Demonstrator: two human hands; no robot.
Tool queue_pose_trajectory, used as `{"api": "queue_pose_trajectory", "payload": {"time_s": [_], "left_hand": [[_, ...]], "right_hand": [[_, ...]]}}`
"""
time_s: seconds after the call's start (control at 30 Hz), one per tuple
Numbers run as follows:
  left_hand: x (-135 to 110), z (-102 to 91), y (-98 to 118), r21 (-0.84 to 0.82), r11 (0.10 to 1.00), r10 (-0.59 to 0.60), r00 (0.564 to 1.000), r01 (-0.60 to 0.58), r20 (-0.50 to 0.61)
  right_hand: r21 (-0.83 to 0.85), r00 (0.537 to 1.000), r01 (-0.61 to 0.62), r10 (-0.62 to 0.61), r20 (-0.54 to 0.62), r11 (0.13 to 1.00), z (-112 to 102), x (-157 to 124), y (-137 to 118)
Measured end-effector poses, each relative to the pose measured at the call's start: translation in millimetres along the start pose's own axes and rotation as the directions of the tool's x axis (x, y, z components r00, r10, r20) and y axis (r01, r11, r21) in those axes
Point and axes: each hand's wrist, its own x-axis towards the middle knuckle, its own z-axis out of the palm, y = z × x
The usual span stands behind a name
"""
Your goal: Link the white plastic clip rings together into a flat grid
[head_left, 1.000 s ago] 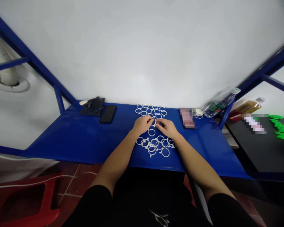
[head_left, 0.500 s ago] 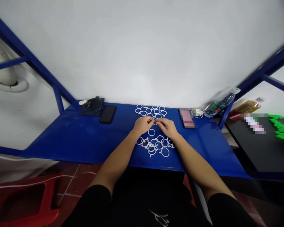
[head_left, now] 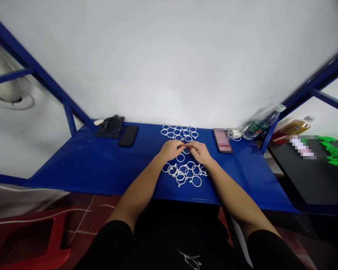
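My left hand (head_left: 173, 149) and my right hand (head_left: 198, 152) meet over the blue table, fingertips pinched close together. A thin white ring (head_left: 186, 152) shows just under the fingertips, held between both hands; its upper part is hidden by the fingers. Behind my hands several white rings (head_left: 177, 132) with small tabs lie spread out near the wall. One white ring (head_left: 180, 158) lies alone just below my hands. Closer to the front edge is a loose, overlapping pile of more white rings (head_left: 180, 176).
On the blue table (head_left: 101, 165) are a black phone (head_left: 128, 135) and crumpled black plastic (head_left: 110, 126) at left. To the right stand a pink-screened phone (head_left: 223, 140), a white cable (head_left: 236, 134) and a plastic bottle (head_left: 263, 123). A red stool (head_left: 58, 240) is at lower left.
My fingers have shifted slightly toward me. The held ring now hangs below the fingertips, where before it showed around and above them. The other rings look unmoved.
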Motion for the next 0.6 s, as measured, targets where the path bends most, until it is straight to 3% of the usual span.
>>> {"api": "queue_pose_trajectory", "payload": {"time_s": [0.3, 0.6], "left_hand": [[-1.5, 1.2, 3.3, -0.061, 0.998, 0.006, 0.999, -0.003, 0.045], [0.6, 2.7, 2.8, -0.128, 0.991, -0.026, 0.999, 0.031, 0.042]], "right_hand": [[-0.045, 0.996, -0.084, 0.085, 0.025, 0.995, 1.2, -1.2, 4.3], [-0.059, 0.999, -0.043, 0.044, 0.012, 0.997, 3.3, 1.0, 2.7]]}}
